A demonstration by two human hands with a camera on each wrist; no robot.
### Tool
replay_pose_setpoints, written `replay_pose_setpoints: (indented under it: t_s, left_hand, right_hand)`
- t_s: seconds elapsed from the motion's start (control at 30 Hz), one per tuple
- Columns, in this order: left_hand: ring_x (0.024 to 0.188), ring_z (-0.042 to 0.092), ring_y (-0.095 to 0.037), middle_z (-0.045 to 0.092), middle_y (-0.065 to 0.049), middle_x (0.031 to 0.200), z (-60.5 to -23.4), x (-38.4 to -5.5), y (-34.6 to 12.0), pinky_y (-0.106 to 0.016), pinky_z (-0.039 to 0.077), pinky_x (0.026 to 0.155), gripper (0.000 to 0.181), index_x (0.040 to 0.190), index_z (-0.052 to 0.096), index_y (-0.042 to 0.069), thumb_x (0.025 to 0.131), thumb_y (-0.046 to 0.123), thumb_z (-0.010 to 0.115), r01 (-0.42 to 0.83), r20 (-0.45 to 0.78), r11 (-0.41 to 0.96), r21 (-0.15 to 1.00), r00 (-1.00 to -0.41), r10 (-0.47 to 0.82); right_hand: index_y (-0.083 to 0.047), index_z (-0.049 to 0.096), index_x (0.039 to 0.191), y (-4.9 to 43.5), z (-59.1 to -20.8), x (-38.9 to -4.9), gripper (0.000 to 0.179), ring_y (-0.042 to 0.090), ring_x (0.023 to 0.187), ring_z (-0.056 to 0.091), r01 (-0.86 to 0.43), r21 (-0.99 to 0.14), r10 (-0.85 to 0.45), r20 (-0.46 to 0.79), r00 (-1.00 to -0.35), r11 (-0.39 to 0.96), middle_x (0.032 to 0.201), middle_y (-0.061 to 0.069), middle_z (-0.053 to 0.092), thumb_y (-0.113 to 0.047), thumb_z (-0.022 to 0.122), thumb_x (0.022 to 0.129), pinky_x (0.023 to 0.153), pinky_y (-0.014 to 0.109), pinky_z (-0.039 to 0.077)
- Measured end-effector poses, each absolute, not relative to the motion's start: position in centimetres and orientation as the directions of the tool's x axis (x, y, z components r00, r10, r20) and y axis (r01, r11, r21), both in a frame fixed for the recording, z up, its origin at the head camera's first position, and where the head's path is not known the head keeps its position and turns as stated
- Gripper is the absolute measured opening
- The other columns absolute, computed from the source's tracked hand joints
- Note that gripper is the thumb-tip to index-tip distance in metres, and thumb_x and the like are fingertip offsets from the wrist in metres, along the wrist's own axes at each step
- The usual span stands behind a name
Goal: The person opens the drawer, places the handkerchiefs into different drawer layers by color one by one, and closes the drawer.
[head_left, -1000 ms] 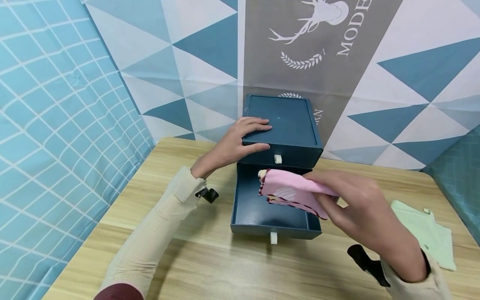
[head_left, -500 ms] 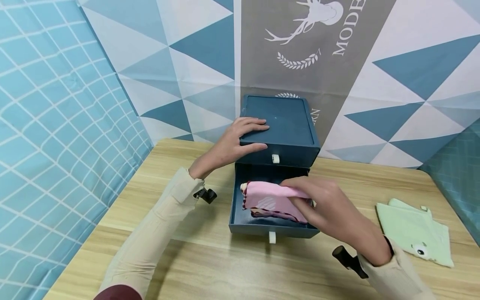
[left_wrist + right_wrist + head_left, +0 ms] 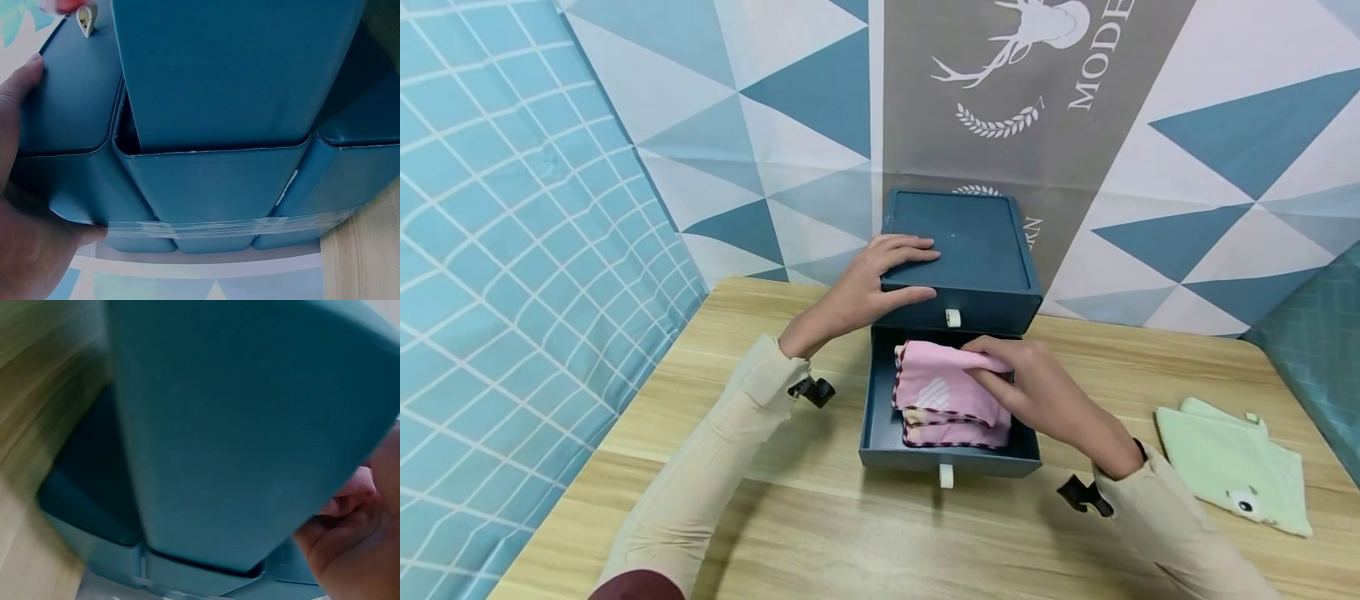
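In the head view my right hand point(image 3: 1037, 387) pinches the upper edge of a folded pink towel point(image 3: 951, 387) with dark red-and-cream stitched edging. The towel hangs inside the pulled-out drawer point(image 3: 880, 442), its lower folds near the drawer floor; whether they touch it I cannot tell. My left hand point(image 3: 880, 279) rests on the left part of the blue drawer cabinet's top point(image 3: 970, 242), fingers stretched out and thumb by the upper front edge. The left wrist view shows the same hand point(image 3: 31, 187) against the top tier, with the middle drawer point(image 3: 231, 75) pulled out.
A folded light green towel point(image 3: 1232, 467) with an eye design lies on the wooden table point(image 3: 820, 533) at the right. Clear tape point(image 3: 231, 228) wraps the three cabinet tiers. A patterned backdrop point(image 3: 820, 100) stands behind the cabinet. The drawer has a white pull tab point(image 3: 946, 476).
My right hand has carried the pink towel leftward from over the drawer's right side, then lower and slightly back into it. The left hand has stayed on the cabinet.
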State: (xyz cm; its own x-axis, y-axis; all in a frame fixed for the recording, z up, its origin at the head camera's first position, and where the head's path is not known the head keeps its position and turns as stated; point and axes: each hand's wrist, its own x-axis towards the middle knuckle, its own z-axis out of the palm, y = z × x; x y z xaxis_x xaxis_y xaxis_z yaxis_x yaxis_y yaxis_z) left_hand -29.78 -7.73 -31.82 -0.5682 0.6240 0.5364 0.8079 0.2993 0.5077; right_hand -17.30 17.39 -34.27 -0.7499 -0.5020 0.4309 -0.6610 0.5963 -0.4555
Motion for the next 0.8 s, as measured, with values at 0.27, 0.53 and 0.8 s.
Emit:
replay_pose_setpoints:
  t_s: [0.27,0.53,0.8]
  left_hand:
    - [0.137,0.037,-0.012,0.050,-0.001,0.148,-31.8,-29.8,-7.8,-0.041,0.030,0.114,0.048,0.137,0.062,0.016,0.093,0.030,0.073,0.811,0.540,0.305,0.499,-0.566,0.622]
    - [0.138,0.037,-0.013,0.048,0.000,0.149,-31.8,-29.7,-7.8,-0.042,0.028,0.115,0.048,0.138,0.061,0.017,0.093,0.031,0.072,0.806,0.534,0.312,0.504,-0.574,0.621]
    - [0.138,0.037,-0.012,0.049,0.001,0.148,-31.9,-29.7,-7.7,-0.041,0.029,0.115,0.048,0.137,0.062,0.017,0.093,0.031,0.072,0.803,0.535,0.316,0.505,-0.579,0.616]
  right_hand:
    - [-0.009,0.073,0.110,17.2,-35.5,-18.4,0.020,0.007,0.072,0.058,-0.610,-0.468,-0.521,0.319,-0.792,0.640,0.100,0.000,0.072,-0.003,0.071,0.091,0.066,0.025,0.053]
    - [-0.008,0.073,0.111,16.4,-36.0,-18.6,0.020,0.009,0.076,0.064,-0.618,-0.344,-0.569,0.243,-0.786,0.707,0.098,0.003,0.074,-0.004,0.071,0.091,0.070,0.030,0.057]
    - [-0.007,0.071,0.112,16.0,-36.0,-18.2,0.022,0.016,0.076,0.062,-0.592,-0.163,-0.561,0.199,-0.803,0.789,0.090,0.004,0.072,-0.011,0.074,0.090,0.069,0.032,0.056]
